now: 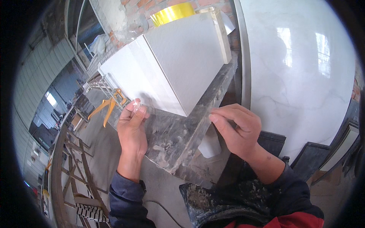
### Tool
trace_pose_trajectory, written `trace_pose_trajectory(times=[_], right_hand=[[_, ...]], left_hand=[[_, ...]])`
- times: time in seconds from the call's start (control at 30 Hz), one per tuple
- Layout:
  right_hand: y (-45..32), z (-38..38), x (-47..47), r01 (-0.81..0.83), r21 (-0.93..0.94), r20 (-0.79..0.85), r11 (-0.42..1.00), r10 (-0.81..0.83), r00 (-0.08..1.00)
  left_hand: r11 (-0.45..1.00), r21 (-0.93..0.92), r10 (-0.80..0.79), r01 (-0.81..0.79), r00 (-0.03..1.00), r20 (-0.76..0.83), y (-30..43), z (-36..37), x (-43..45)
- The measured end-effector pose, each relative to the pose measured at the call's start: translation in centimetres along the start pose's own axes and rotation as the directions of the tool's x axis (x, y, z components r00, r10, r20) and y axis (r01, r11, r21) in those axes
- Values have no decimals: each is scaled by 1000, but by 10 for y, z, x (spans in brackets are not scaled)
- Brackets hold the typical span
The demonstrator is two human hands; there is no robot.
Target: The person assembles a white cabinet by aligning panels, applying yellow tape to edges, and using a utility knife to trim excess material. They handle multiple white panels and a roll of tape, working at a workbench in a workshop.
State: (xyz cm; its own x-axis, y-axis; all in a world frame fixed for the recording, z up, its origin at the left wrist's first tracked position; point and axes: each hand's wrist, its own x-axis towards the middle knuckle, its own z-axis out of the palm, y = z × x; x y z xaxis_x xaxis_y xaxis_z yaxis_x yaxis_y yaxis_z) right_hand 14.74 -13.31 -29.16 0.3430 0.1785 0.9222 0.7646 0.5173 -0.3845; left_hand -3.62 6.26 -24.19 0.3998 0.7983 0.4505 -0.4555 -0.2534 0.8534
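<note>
My left hand [133, 124] pinches a crumpled end of clear film, likely adhesive tape [151, 109], between thumb and fingers. Across from it, my right hand [235, 128] has thumb and forefinger pinched together at the right end of the same clear strip. Beyond both hands a white box-like piece made of panels [182, 62] rests on a dusty dark bench [174, 134]. On top of this piece lies a roll of yellow-tinted tape [174, 13], near a pale wooden strip [221, 37] at its right edge.
Orange-handled clamps [109, 105] lie at the left end of the bench. A large glossy marbled slab [293, 74] stands at the right, with dark panels [309, 156] below it. A wooden rack [75, 168] is at the lower left. A cable [164, 209] runs across the floor.
</note>
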Motion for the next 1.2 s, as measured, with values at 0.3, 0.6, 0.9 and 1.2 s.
trace_pose_trajectory(times=[0.3,0.6,0.9,1.2], right_hand=[[-1,-6,5,26,2,-19,1000,-26,999],[-8,-11,-1,20,-80,53,997,-16,998],[-1,-6,-5,42,-88,43,995,-39,998],[4,-8,-1,5,-129,32,992,0,1000]], left_hand=[[986,95,-145,137,986,86,-4,-12,11],[938,311,-177,151,983,54,-8,-11,22],[905,396,-162,156,987,-17,-12,-6,26],[857,495,-118,144,989,-83,-12,1,29]])
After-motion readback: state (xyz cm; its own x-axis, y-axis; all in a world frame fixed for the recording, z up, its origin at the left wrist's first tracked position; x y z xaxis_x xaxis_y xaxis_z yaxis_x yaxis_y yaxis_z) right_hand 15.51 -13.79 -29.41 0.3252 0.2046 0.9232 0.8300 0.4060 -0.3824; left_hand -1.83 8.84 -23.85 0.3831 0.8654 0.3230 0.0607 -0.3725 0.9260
